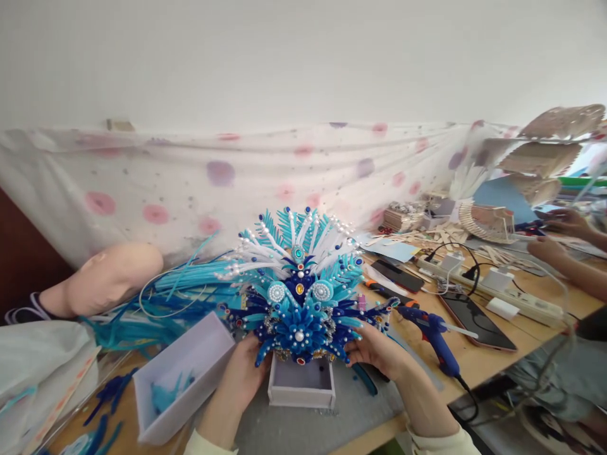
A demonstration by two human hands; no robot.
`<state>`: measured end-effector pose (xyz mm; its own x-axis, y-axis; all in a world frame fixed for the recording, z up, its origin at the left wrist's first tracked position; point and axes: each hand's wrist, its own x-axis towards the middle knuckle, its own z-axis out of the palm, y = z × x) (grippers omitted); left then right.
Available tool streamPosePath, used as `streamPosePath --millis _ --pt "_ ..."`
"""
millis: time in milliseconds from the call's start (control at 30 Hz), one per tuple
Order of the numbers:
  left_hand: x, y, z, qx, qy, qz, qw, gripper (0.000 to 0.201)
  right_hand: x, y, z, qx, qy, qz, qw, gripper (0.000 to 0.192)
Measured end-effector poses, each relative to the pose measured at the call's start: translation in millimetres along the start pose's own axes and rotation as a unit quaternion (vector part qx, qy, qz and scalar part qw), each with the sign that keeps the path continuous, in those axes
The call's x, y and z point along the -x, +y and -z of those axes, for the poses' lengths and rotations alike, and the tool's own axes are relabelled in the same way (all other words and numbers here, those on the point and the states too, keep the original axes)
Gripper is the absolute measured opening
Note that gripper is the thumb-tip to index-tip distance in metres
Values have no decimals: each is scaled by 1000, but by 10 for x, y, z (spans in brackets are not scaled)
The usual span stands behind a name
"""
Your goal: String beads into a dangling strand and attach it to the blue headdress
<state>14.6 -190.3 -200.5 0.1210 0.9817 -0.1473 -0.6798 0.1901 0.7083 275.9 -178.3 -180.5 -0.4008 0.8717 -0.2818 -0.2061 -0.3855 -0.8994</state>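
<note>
A blue, turquoise and white headdress (300,316), covered with pearls, coloured gems and feather-like pieces, faces me upright at the middle of the table. My left hand (244,370) grips its lower left side, and my right hand (374,351) has hold of its lower right side. The headdress hides some fingertips of both hands. Just below it, a small open white box (301,398) sits on the grey mat; whether they touch I cannot tell. Beside my left forearm stands a longer white box (196,395) with blue scraps inside.
A blue glue gun (439,344) lies to the right, near phones (478,319), pliers (389,292) and a power strip (526,303). At left are a mannequin head (114,272) and turquoise strips (199,284). A co-worker's hands (564,246) are at far right.
</note>
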Motion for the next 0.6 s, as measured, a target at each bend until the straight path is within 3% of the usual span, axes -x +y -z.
streamPosePath --millis 233,600 --pt "-76 41 51 10 -20 8 1000 26 -47 -64 -86 54 21 -44 997 51" --pt "-5 -58 251 15 16 -20 1000 31 86 -189 -115 152 67 -94 982 48"
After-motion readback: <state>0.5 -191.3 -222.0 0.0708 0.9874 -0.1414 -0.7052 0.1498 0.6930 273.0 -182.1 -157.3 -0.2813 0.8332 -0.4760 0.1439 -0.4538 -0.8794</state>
